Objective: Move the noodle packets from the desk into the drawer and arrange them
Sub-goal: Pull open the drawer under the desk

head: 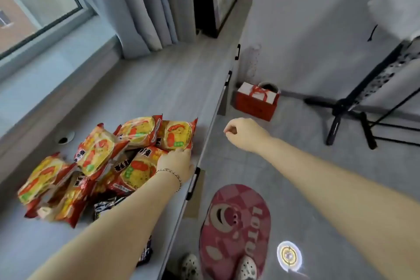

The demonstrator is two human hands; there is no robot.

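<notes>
Several red and yellow noodle packets [95, 154] lie in a loose heap on the grey desk [163, 79], near its front edge. My left hand [177, 162] rests on the heap, fingers closed around the packet at the front [136, 170]. A dark packet [109, 208] shows under my left forearm. My right hand [244, 133] hovers in the air off the desk's front edge, fingers curled with nothing in them. Black drawer handles [193, 183] run along the desk front; the drawers look closed.
A window and grey curtains [145, 7] stand behind the desk. On the floor are a red gift bag [256, 102], a black tripod [347, 111], a pink round mat [236, 225] and my feet in white clogs. A cable hole [64, 138] sits left of the heap.
</notes>
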